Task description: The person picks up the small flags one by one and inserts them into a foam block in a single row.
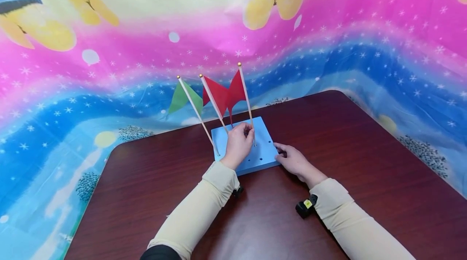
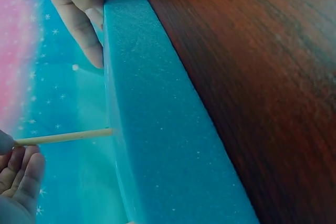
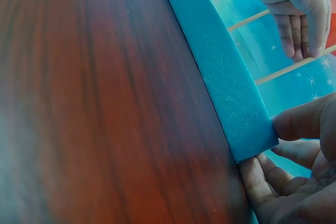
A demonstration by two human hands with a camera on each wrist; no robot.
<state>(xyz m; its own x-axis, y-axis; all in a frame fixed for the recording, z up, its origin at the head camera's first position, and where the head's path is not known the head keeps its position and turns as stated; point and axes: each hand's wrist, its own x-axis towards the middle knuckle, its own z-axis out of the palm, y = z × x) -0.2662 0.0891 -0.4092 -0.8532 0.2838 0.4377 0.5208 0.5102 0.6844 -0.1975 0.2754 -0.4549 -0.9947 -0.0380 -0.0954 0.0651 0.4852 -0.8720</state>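
Observation:
A light blue board [image 1: 262, 130] with small holes lies on the table, three flags on thin wooden sticks standing from it. My left hand [image 1: 238, 142] pinches the stick of the right-hand red flag [image 1: 238, 86] between thumb and fingers; that stick's foot meets the board. In the left wrist view this stick [image 2: 68, 137] stands straight out from the board's face. My right hand [image 1: 294, 163] grips the board's right corner, thumb on the top and fingers against the side. The other red flag [image 1: 216, 94] and a green flag [image 1: 187, 97] lean leftward; my left hand hides part of the board.
The dark wooden table [image 1: 365, 163] has rounded far corners. Behind it hangs a pink and blue patterned cloth [image 1: 321, 29]. A small black wrist camera [image 1: 305, 206] sits by my right cuff.

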